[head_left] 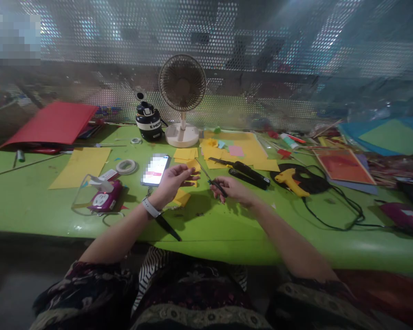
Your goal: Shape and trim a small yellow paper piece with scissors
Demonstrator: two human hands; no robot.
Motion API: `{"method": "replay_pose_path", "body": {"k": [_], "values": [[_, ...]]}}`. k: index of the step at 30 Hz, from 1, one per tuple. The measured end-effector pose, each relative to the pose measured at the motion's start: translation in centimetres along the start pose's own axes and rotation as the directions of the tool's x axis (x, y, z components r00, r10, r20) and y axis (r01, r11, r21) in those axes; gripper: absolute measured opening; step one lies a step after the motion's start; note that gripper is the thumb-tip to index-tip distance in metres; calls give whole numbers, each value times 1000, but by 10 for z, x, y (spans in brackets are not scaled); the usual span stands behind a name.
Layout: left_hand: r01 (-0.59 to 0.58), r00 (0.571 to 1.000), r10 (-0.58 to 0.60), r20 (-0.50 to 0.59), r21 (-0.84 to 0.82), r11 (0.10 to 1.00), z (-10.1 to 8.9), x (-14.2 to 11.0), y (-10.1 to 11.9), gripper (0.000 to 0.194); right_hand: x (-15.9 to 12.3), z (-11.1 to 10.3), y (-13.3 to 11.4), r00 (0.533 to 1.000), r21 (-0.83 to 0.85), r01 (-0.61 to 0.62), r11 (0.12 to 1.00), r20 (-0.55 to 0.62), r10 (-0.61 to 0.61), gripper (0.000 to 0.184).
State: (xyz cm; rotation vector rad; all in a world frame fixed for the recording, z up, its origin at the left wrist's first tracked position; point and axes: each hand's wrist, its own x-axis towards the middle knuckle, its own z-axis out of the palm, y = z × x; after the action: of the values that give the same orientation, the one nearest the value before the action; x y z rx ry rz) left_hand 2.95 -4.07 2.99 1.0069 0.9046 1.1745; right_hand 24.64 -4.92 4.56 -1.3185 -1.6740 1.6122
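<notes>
My left hand (175, 180), with a white watch band at the wrist, pinches a small piece of yellow paper (193, 166) between thumb and fingers. A pair of scissors (217, 185) is in my right hand (231, 189), fingers wrapped round the dark handles. Its blades point up and left, close beside the yellow paper; whether they touch it I cannot tell. Beneath my left hand a folded yellow paper piece (182, 198) lies on the green table (220, 229). Yellow squares (185, 154) are stacked just beyond. A lit phone (154, 169) lies left of my left hand.
Behind stand a small fan (182, 85) and a black-and-white bottle (148, 123). To the right lie a black hair straightener (249, 174) and a yellow glue gun (292, 181) with its cord. Tape (126, 167) and a purple device (105, 197) sit left.
</notes>
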Motion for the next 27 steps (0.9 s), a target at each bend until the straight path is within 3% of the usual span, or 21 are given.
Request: {"method": "replay_pose_path", "body": {"k": [13,27], "values": [[-18,1000,18,12,2,1000,1,-4,2,39,0,-2,5,1000,-46,22,999,18,-21,49],[-2,1000,2,31,1,1000,0,-2,0,36,-2,2,-2,999,-35,9,999,-53,-11,48]]}}
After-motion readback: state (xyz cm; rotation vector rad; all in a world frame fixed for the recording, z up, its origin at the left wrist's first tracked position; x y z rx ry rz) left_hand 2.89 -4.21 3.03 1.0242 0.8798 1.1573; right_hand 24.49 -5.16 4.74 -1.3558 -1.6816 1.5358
